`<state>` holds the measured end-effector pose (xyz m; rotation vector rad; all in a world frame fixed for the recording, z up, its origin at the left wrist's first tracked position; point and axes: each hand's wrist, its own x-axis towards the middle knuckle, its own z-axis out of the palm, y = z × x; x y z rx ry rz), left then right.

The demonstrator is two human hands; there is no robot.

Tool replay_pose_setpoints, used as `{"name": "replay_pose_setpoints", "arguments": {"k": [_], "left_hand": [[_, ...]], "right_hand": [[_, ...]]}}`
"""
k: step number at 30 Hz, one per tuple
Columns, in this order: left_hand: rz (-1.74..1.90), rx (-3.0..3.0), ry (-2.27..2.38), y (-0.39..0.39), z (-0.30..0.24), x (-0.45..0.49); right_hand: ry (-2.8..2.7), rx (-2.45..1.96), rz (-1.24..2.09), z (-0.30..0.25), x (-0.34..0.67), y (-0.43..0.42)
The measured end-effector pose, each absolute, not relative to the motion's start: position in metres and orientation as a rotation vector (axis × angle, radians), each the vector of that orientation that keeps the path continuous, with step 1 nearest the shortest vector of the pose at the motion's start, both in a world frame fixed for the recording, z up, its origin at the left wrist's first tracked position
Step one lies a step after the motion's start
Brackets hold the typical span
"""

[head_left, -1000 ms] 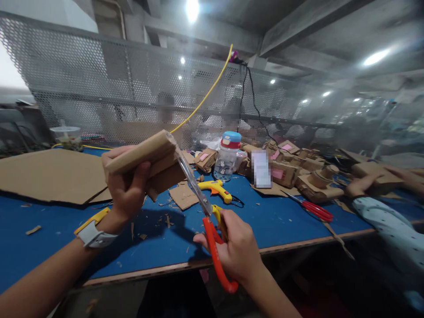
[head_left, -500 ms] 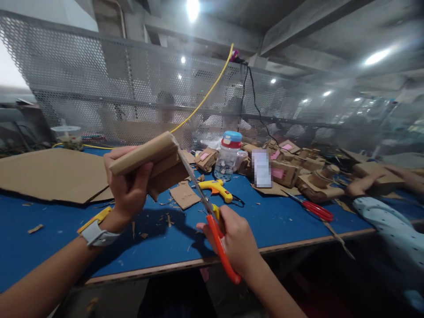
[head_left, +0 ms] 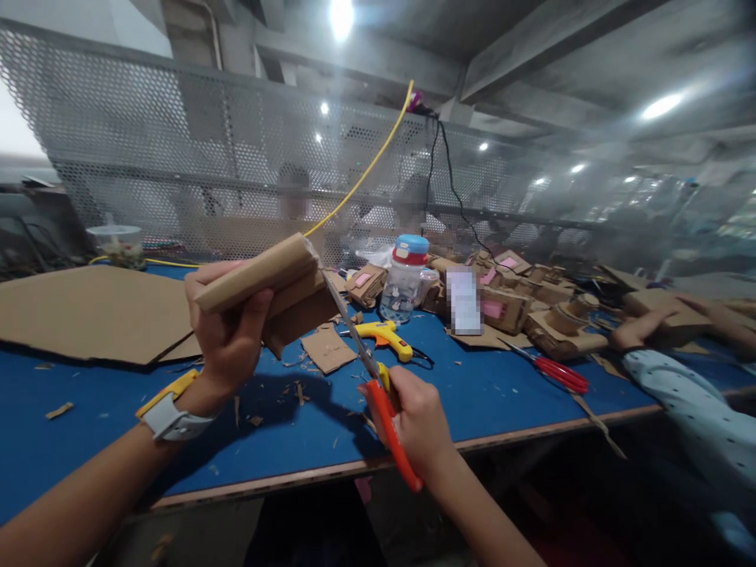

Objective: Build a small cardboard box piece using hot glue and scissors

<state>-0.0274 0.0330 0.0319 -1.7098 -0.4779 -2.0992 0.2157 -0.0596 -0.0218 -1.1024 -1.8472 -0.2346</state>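
Two-handed, held folded cardboard [head_left: 275, 274] clamped in the left hand [head_left: 224, 346], left of the yellow glue gun [head_left: 387, 339] — and gripped orange-handled scissors [head_left: 385, 413] in the right hand [head_left: 418, 421], on the glue gun's near side, reaching to the cardboard's end.

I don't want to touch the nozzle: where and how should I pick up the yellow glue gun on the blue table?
Probably best by its handle, coming from the near right. The glue gun lies on its side, nozzle pointing left and handle slanting right and nearer. The right hand is close but holds scissors.
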Motion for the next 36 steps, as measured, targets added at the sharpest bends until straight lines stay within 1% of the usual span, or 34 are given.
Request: {"name": "replay_pose_setpoints", "arguments": {"k": [3, 7, 9, 10, 15, 20, 26, 29, 32, 36], "left_hand": [[-2.132, -1.696, -0.52, 0.034, 0.031, -0.027], [-2.294, -1.69, -0.624, 0.035, 0.031, -0.026], [-2.352, -1.675, -0.662, 0.034, 0.032, -0.025], [-2.371, -1.666, -0.671, 0.033, 0.032, -0.025], [-2.415, -1.654, -0.664, 0.031, 0.035, -0.022], [-2.43, -1.662, -0.694, 0.027, 0.036, -0.021], [-2.377, -1.711, -0.644, 0.025, 0.036, -0.018], [-2.509, -1.703, -0.69, 0.025, 0.035, -0.018], [-2.684, -1.681, -0.844, 0.025, 0.037, -0.016], [-2.766, -1.709, -0.99, 0.024, 0.041, -0.013]], "right_hand": [[-1.802, -1.149, -0.001, -0.017, 0.214, -0.06], [-1.764, -1.209, 0.469, -0.009, 0.216, -0.066], [-1.791, -1.188, 0.585, -0.008, 0.22, -0.069], [-1.814, -1.163, 0.592, -0.008, 0.222, -0.07], [-1.879, -1.104, 0.397, -0.013, 0.229, -0.069], [-1.845, -1.248, 0.199, -0.011, 0.223, -0.071], [-1.826, -1.249, 0.134, -0.004, 0.209, -0.074], [-1.845, -1.212, 0.067, -0.002, 0.208, -0.074], [-1.868, -1.202, 0.03, -0.001, 0.208, -0.075], [-1.901, -1.261, 0.001, -0.001, 0.209, -0.075]]}}
